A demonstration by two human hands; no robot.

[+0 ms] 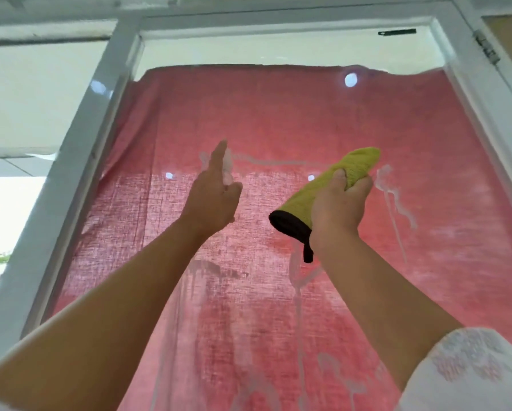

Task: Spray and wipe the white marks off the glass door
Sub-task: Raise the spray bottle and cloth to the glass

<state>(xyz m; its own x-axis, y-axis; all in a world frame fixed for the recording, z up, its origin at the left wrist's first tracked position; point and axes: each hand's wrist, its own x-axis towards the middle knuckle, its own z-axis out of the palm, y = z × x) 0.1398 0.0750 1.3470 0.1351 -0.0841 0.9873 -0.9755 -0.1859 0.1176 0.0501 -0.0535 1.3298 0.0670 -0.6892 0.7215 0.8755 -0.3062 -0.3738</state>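
Gripping fuzzy green mitt [337,185] (black cuff), streaked glass [278,114]

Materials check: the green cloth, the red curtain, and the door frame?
Cloth: looks like microfibre or terry, matte with a fine ribbed nap; the black cuff and loop suggest a mitt. Curtain: thin, loose-weave fabric, probably cotton or linen, since daylight shows through the visible threads. Frame: glossy white paint with highlights; whether wood or metal lies underneath cannot be told.
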